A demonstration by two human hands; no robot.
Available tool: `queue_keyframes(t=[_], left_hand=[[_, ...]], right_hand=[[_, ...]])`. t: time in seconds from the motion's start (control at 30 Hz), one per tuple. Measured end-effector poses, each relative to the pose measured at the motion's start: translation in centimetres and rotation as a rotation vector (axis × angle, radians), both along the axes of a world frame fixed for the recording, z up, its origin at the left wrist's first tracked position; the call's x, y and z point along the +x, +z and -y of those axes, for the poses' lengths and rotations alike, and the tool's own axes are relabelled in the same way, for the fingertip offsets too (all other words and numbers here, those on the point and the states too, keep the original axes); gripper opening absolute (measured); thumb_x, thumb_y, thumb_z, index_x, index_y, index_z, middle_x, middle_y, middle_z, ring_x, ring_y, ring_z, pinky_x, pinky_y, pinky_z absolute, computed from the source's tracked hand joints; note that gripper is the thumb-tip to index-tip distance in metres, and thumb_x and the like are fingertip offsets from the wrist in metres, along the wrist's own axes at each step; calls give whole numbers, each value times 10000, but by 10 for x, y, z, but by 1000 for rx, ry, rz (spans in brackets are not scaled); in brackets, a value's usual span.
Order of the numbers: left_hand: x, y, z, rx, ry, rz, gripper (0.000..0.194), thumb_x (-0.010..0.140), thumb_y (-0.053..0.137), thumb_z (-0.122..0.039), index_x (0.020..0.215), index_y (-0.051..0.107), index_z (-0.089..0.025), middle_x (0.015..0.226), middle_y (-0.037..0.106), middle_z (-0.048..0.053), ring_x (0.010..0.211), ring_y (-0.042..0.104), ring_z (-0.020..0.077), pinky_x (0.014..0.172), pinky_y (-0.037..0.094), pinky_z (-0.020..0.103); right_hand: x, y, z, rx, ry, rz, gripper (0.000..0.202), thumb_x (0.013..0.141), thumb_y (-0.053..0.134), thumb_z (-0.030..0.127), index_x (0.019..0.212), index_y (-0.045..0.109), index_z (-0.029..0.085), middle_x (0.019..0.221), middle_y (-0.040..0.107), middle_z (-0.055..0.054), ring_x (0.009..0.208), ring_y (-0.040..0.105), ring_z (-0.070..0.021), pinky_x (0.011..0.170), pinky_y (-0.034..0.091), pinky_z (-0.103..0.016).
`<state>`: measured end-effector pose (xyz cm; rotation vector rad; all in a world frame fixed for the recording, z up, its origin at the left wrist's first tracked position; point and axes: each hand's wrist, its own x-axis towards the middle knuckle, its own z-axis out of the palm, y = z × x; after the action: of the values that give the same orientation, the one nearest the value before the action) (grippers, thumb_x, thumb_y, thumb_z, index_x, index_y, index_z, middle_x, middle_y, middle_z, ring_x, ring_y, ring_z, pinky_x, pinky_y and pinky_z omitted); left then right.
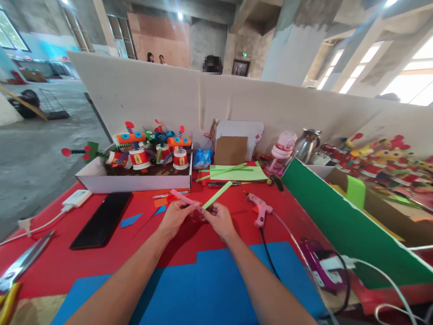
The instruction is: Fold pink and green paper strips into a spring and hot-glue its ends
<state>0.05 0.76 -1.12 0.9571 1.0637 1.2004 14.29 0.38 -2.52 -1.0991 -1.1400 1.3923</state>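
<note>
Both strips are held over the red-covered desk [176,253], at its middle. In your left hand [173,219], the fingers are closed on a narrow pink paper strip [181,197]; its free end sticks out past them, up and toward your left, and its inner end lies at your fingertips. In your right hand [221,220], thumb and fingers grip the lower end of a light-green paper strip [218,194], whose longer free part slants up and away to your right. The two strips converge in a shallow V where your fingertips nearly meet; whether the ends touch or overlap cannot be told, as the fingers cover them. Beyond the hands: light-green paper sheets [260,173] with loose strips on top. Right of your right hand: a pink glue gun [260,208], lying on the red surface, apart from the fingers. Left of your left hand: blue paper scraps [131,220], then a black smartphone [101,220]. Under your forearms: blue sheet material [199,293]. Far left: metal scissors with yellow handles [25,264].
</note>
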Motion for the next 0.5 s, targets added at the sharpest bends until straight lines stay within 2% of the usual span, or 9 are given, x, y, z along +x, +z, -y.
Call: queue_keyframes(t=[0.17, 0.4, 0.5], left_hand=[[-8, 1, -6, -55, 91, 73, 358, 484, 828, -436, 642, 708, -138, 476, 525, -21, 494, 464, 101, 439, 427, 224], [-32, 6, -22, 33, 323, 177, 376, 427, 859, -368, 665, 707, -119, 638, 650, 32, 519, 488, 77, 490, 418, 214], [-35, 7, -25, 101, 448, 234, 385, 481, 833, -410, 699, 693, -125, 652, 643, 22, 547, 507, 86, 522, 433, 225]], right_hand=[[3, -6, -3, -25, 5, 29, 311, 554, 776, 407, 663, 594, 179, 564, 652, 7, 528, 633, -149, 545, 502, -262], [8, -6, -4, -66, -3, 39, 314, 535, 787, 383, 660, 604, 161, 550, 652, 5, 499, 613, -126, 532, 487, -247], [9, 0, -4, -110, -63, -35, 318, 537, 789, 387, 656, 600, 159, 555, 655, -4, 492, 599, -117, 504, 454, -229]])
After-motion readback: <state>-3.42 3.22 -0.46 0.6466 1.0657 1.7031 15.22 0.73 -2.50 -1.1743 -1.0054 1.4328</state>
